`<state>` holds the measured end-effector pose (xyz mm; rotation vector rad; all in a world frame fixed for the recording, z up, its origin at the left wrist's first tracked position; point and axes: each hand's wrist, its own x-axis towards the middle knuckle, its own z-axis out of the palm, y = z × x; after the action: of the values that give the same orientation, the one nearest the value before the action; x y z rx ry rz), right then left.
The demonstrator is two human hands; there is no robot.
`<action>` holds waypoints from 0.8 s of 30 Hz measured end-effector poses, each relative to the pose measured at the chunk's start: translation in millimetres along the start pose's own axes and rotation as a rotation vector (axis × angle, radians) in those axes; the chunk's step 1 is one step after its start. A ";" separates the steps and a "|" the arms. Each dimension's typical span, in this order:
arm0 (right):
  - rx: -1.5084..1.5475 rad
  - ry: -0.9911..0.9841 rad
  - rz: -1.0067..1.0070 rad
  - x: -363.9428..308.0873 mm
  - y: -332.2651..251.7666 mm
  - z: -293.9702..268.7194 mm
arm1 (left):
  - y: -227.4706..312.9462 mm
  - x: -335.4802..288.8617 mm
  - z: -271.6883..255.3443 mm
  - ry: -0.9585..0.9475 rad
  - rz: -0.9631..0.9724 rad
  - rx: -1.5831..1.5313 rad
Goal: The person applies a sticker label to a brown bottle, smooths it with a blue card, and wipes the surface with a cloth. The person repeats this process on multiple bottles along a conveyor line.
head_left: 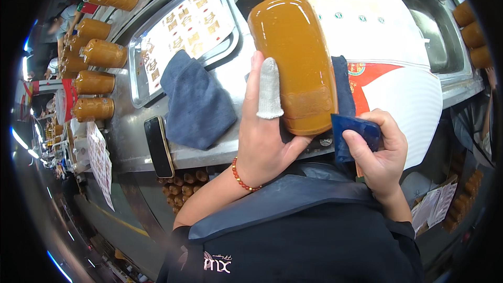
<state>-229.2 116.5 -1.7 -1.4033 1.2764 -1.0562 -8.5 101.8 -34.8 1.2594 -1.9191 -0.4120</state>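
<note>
My left hand (262, 136) holds a big bottle (293, 57) of orange-brown liquid, cap pointing away from me, above the metal counter (131, 131). The fingers are closed around the lower part of the bottle, and one finger wears a white cloth cover (269, 90) that lies flat on its side. My right hand (380, 152) is just beside the bottom of the bottle, with the fingers pinched together on a small dark blue cloth (353, 133), which touches the lower right edge of the bottle. On my left wrist is a red bead bracelet (240, 177). On the counter a grey-blue towel (196, 99) lies to the left, near a black phone (159, 147) at the edge and a metal tray (137, 57) with sheets of labels. More bottles of the same kind (94, 81) lie in a row at the far left. A white bag with red print (387, 57) lies to the right, partly over a sink (445, 31).
</note>
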 end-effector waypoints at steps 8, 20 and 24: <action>-0.700 -0.104 -0.790 53.4 -53.6 -5.6 | 3.2 6.7 -1.6 0.100 -0.013 0.006; -0.941 -0.371 -0.924 44.3 -60.0 -4.4 | 2.6 8.6 3.2 0.206 0.056 0.097; -0.924 -0.278 -0.915 54.1 -59.6 8.4 | 2.1 10.6 0.0 0.192 0.080 0.083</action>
<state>-204.6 64.8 55.5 -2.8984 0.9100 -0.7513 -11.9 93.5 -28.9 1.2237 -1.8309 -0.1655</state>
